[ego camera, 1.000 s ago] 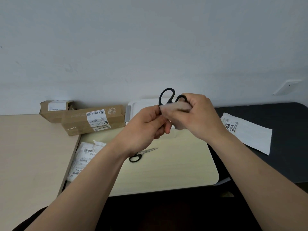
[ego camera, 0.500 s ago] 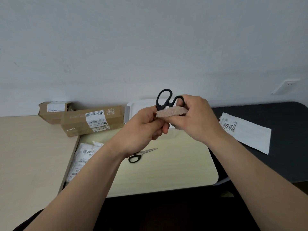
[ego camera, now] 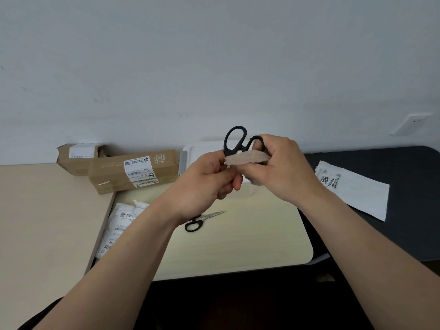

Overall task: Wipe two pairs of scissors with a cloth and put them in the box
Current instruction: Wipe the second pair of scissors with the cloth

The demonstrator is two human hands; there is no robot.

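Observation:
My left hand (ego camera: 209, 179) grips a pair of black-handled scissors (ego camera: 234, 141), held up in the air with the handle loops pointing upward. My right hand (ego camera: 283, 167) pinches a beige cloth (ego camera: 247, 158) folded around the scissors just below the loops; the blades are hidden by cloth and fingers. A second, smaller pair of scissors (ego camera: 204, 219) with black handles lies flat on the pale yellow board (ego camera: 250, 234), blades pointing right. A white box (ego camera: 202, 151) sits behind my hands against the wall, mostly hidden.
Two brown cardboard parcels (ego camera: 133, 172) lie at the back left. White shipping bags (ego camera: 119, 225) sit in the gap beside the beige table (ego camera: 42, 222). A white labelled bag (ego camera: 352, 189) lies on the black table at right. A wall socket (ego camera: 414, 122) is upper right.
The cloth has slid along the scissors, from bunched over the handles to a flatter fold below the loops. Both hands stay raised in nearly the same place.

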